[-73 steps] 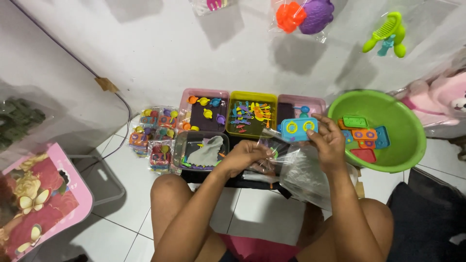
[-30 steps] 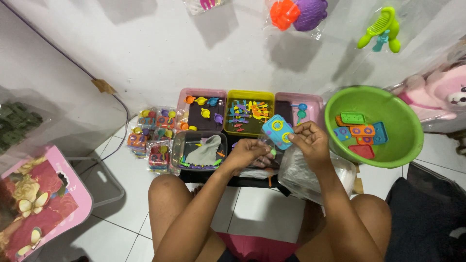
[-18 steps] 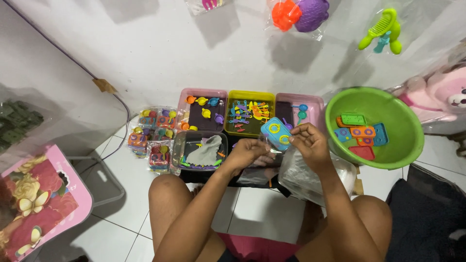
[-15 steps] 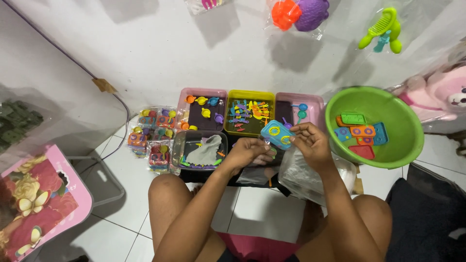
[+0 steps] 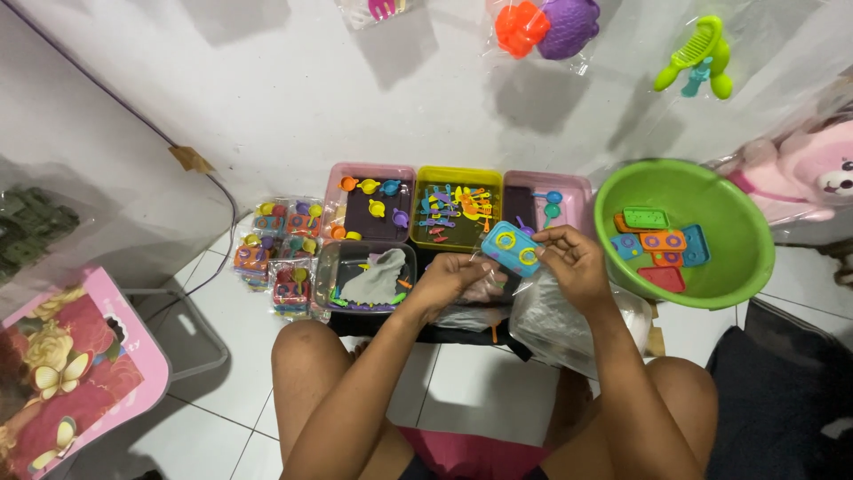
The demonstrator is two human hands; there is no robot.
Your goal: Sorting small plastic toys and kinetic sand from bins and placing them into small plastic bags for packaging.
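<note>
Right hand (image 5: 573, 262) up over the trays, its grip pinched shut on a small blue toy stove (image 5: 511, 248) with yellow and orange burner rings, held tilted just above the dark middle of the tray cluster. Left hand (image 5: 455, 283) sits just beside it, fingers curled closed around a clear plastic bag (image 5: 484, 289), almost touching the stove's lower edge. Behind the hands: a pink tray (image 5: 369, 206) of tiny cups, a yellow tray (image 5: 458, 212) crammed with small utensils, another pink tray (image 5: 555, 191) on the right. Lower left, a clear tray (image 5: 366, 277) holds a grey piece. To the right, the green bowl (image 5: 711, 267) carries more coloured stove toys (image 5: 662, 242). A crumpled bag pile (image 5: 564, 324) lies under the right wrist, on the white tiled floor (image 5: 462, 400).
</note>
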